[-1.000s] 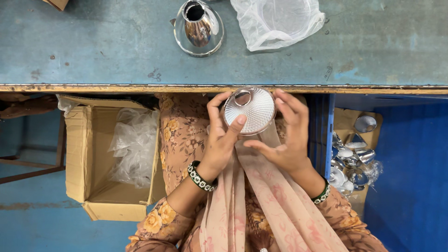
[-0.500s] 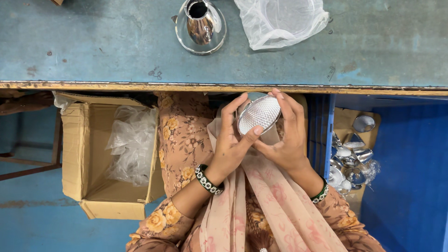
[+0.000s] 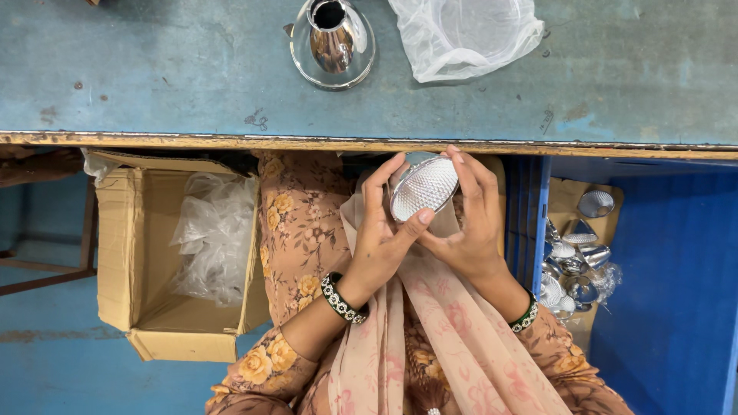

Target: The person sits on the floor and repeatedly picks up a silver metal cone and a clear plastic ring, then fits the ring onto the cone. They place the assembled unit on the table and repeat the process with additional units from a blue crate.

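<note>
Both my hands hold one shiny faceted metal reflector cup (image 3: 423,187) over my lap, just below the table's front edge. My left hand (image 3: 382,238) grips its near rim with thumb and fingers. My right hand (image 3: 470,223) cups its right side and back. The cup is tilted, its dimpled inside facing up and left. A second polished reflector (image 3: 332,42) stands on the blue table (image 3: 154,84), next to a crumpled clear plastic bag (image 3: 465,34).
An open cardboard box (image 3: 173,261) with clear plastic bags sits on the floor at my left. At my right, a box (image 3: 576,246) holds several more shiny reflectors beside a blue crate wall (image 3: 530,223).
The reflector cup has been turned in my hands from facing straight up to tilted on its side, and both hands have shifted slightly right and up toward the table edge.
</note>
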